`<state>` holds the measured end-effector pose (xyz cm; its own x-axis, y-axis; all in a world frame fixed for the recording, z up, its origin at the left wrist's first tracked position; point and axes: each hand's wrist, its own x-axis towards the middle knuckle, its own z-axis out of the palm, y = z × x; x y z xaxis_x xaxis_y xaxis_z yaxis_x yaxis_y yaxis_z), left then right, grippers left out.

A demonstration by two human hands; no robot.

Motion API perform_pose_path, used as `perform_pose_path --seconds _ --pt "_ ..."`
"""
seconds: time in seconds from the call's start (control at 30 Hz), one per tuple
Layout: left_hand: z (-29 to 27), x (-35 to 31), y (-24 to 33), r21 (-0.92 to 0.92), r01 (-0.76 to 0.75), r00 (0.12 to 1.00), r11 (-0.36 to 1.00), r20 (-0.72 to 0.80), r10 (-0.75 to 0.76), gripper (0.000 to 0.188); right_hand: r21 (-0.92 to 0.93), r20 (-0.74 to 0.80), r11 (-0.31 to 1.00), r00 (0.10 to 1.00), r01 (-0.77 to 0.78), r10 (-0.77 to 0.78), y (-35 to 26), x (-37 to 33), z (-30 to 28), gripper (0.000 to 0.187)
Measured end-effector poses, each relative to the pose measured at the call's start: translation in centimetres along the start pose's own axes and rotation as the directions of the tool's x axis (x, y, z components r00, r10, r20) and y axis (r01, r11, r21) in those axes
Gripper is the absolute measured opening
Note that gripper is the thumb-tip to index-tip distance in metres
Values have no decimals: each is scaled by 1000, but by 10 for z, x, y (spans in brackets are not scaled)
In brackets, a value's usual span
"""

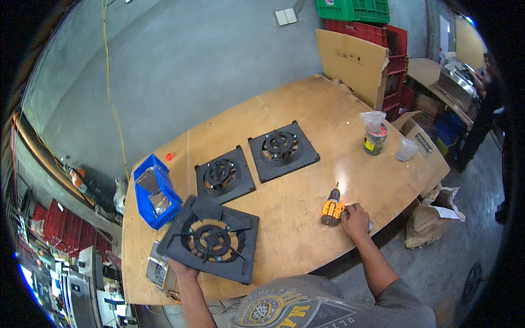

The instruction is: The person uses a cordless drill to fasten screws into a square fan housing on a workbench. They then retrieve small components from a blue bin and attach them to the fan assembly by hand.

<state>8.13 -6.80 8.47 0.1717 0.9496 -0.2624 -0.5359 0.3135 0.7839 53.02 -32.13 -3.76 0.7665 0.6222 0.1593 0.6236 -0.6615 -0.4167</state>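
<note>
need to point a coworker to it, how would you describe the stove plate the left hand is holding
On the wooden table, look at the near-left edge beside the blue bin. The black square plate there is gripped by the left hand; unlike the two smaller plates behind, it is largest and tilted.

A rounded wooden tabletop (306, 109) stands on a grey concrete floor (180, 60). Red crates (391, 44) and green crates (353, 8) stack behind a cardboard sheet (350, 60).

Our left hand (183, 269) reaches forward at near left, fingers curled under in a grip, forearm bare. Our right hand (355, 218) stretches out to the right, arm nearly straight, fingers closed in a grasp.
</note>
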Motion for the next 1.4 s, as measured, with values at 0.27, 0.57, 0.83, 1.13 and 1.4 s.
perform_pose_path --seconds 0.27,0.57,0.83,1.13,1.4 --pt "107 -33 35 872 -386 916 300 402 9 61 -38 -80 998 995 51 -54 11 -3 11 31" --pt "58 -15 -83 670 -680 722 -298 542 -430 71 -90 -116 986 981 143 -153 7 2 14 30" --pt "18 -13 -136 799 -564 806 -209 478 -349 57 -68 -1 984 986 164 -165 0 5 16 35" --pt "51 -18 -179 913 -387 922 -126 385 -46 69 -135 -15 975 984 176 -179 9 16 20 29" --pt "-5 64 -19 916 -276 915 291 158 370 43 -160 -73 977 985 143 -156 15 11 29 30"
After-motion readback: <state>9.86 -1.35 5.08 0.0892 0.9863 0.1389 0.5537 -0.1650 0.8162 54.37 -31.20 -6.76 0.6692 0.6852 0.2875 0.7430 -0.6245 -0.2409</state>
